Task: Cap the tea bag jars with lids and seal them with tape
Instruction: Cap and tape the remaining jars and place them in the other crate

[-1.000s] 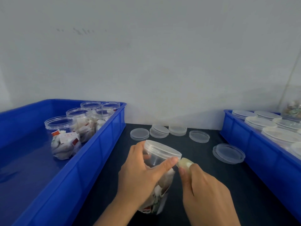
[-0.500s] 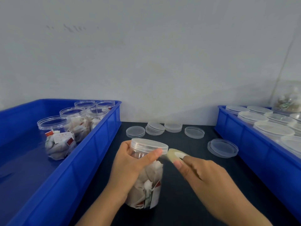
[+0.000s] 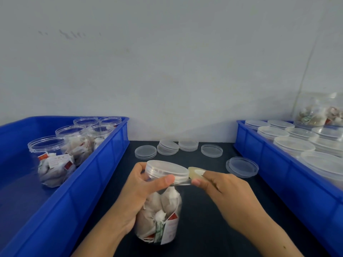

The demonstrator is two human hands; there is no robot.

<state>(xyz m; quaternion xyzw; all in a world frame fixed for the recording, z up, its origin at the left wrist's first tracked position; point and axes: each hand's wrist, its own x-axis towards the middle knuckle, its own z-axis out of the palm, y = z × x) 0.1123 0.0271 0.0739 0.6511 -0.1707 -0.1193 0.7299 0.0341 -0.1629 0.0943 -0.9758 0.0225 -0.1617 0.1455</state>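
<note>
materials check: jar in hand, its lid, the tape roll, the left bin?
Jar: clear glossy plastic, by the look; the tea bags show through.
Lid: frosted translucent plastic, ribbed rim.
Tape roll: yellowish clear film, likely adhesive tape; the strip toward the lid is see-through.
Left bin: opaque blue moulded plastic, slight sheen, ribbed wall.

Nothing legible — the tea bag tags (image 3: 57, 161) carry print too blurred to read; no brands or numbers.
</note>
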